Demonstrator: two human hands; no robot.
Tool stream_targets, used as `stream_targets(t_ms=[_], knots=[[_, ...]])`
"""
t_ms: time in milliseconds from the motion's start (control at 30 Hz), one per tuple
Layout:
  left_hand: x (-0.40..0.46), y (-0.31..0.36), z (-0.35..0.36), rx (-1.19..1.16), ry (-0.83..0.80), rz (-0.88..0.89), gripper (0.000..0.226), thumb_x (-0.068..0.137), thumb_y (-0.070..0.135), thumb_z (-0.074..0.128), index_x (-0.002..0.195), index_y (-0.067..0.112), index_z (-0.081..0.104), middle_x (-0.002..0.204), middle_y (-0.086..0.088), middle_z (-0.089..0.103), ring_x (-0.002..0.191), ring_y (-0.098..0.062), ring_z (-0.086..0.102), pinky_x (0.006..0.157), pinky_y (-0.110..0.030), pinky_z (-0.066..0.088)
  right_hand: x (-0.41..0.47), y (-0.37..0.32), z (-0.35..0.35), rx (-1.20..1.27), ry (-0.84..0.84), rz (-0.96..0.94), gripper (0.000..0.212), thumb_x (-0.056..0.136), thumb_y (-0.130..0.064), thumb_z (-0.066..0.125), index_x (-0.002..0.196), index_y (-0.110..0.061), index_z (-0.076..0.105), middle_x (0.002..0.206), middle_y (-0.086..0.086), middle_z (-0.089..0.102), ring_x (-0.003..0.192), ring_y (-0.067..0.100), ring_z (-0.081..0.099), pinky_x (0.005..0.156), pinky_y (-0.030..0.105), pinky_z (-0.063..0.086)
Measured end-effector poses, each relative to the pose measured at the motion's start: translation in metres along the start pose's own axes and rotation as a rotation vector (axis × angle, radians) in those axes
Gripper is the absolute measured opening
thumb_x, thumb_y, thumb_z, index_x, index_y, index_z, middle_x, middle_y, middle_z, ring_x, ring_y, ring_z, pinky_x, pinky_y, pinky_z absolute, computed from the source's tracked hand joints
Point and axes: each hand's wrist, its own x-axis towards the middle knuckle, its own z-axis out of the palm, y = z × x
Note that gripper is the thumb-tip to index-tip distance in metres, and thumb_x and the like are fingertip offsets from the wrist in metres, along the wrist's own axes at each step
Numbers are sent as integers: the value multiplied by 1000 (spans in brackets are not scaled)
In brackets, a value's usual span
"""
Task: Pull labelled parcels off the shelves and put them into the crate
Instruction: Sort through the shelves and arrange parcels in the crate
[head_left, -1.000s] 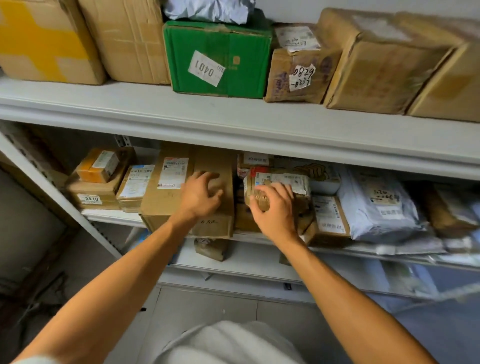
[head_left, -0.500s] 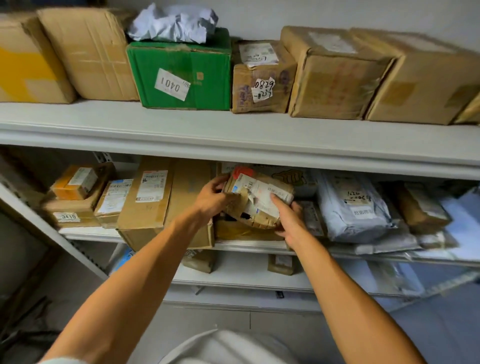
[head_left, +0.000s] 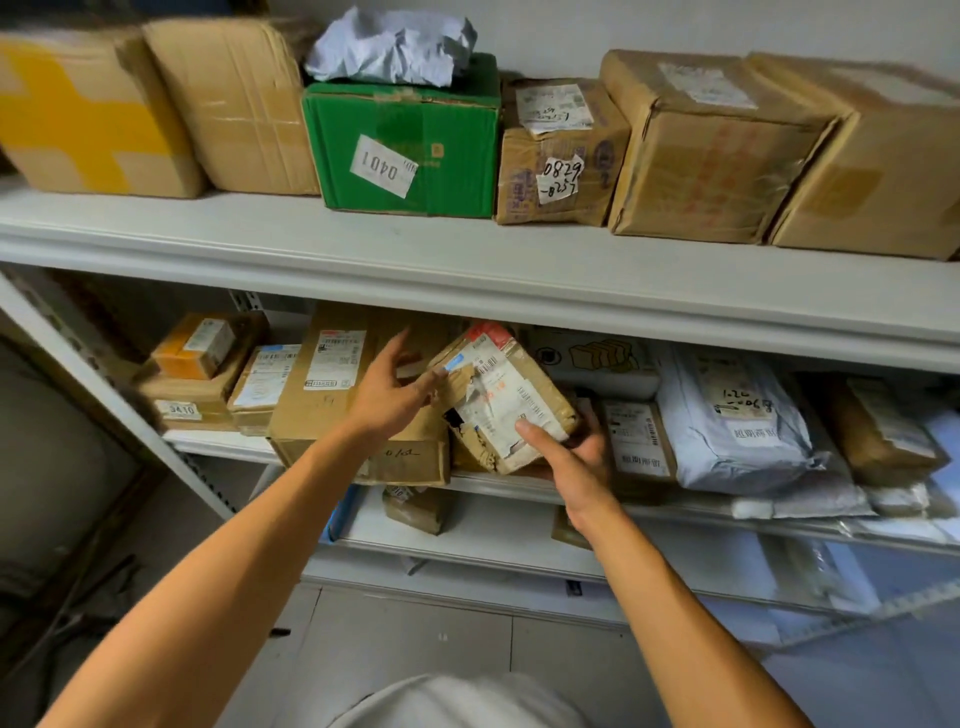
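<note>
Parcel (head_left: 506, 397) tilted off middle shelf (head_left: 519, 486), cradled underneath by right hand (head_left: 576, 467), left hand (head_left: 392, 397) open-fingered alongside; crate unseen, placing still ahead.

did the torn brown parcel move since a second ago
Yes. The torn brown parcel has come up and forward off the middle shelf, now tilted in the right hand.

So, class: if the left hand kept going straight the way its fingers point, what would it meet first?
Probably the torn brown parcel: the left hand points right and up at its near edge, fingertips about touching; depth is unclear.
</note>
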Motion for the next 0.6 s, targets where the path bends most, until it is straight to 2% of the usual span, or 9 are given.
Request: stream_targets(t_ms=[33, 67, 100, 167, 233, 300, 433, 533, 600], knots=[[-6, 3, 4, 62, 28, 3, 61, 99, 30, 60, 154, 21, 34, 144, -8, 51, 115, -21, 60, 89, -40, 59, -5, 0, 7, -67, 48, -101, 74, 72, -18, 91, 131, -23, 48, 116, -8, 65, 104, 4, 64, 82, 17, 55], [-13, 8, 9, 71, 15, -36, 52, 102, 40, 54, 148, 18, 43, 143, -11, 53, 114, -23, 61, 89, -40, 59, -10, 1, 14, -221, 102, -259, 79, 72, -16, 90, 135, -25, 43, 118, -10, 59, 105, 2, 60, 81, 13, 52], [-16, 11, 13, 1, -48, -117, 50, 101, 49, 50, 139, 17, 52, 139, -14, 57, 113, -26, 62, 90, -42, 58, -14, 4, 19, -435, 155, -445, 84, 69, -18, 91, 137, -26, 42, 121, -8, 56, 109, 6, 56, 84, 16, 49], [-22, 16, 18, -230, -218, -322, 58, 92, 65, 52, 120, 15, 63, 122, -16, 67, 108, -30, 67, 91, -45, 57, -16, 17, 24, -872, 182, -808, 89, 61, -20, 92, 137, -26, 46, 124, 0, 55, 112, 21, 50, 86, 32, 46], [-24, 8, 16, -322, -296, -393, 56, 86, 59, 62, 118, 13, 66, 108, -15, 70, 98, -28, 69, 86, -41, 58, -17, 29, 25, -1116, 127, -1046, 91, 59, -16, 89, 138, -27, 46, 124, 1, 51, 111, 26, 46, 86, 37, 41], [-23, -10, 11, -344, -267, -405, 43, 88, 44, 65, 113, 9, 67, 102, -15, 64, 89, -28, 63, 82, -38, 52, -20, 37, 25, -1208, 45, -1221, 90, 62, -16, 85, 141, -32, 46, 128, -2, 46, 116, 24, 44, 90, 39, 36], [-28, -36, 0, -476, -289, -458, 52, 75, 38, 63, 117, 8, 56, 111, -18, 62, 98, -33, 61, 94, -47, 46, -27, 53, 22, -1234, -17, -1336, 75, 69, -36, 83, 136, -33, 50, 133, 0, 42, 124, 23, 41, 95, 40, 33], [-31, -41, -5, -471, -339, -414, 54, 73, 37, 61, 119, 9, 54, 112, -19, 59, 101, -34, 58, 96, -49, 43, -30, 57, 27, -1305, 18, -1324, 85, 63, -43, 87, 138, -29, 48, 133, 3, 42, 122, 25, 42, 96, 41, 32], [-33, -38, -6, -405, -372, -375, 52, 79, 46, 63, 117, 10, 59, 113, -19, 63, 105, -35, 59, 100, -49, 43, -28, 51, 33, -1308, 97, -1252, 91, 57, -46, 89, 136, -27, 50, 129, 6, 46, 116, 26, 44, 91, 39, 32]])
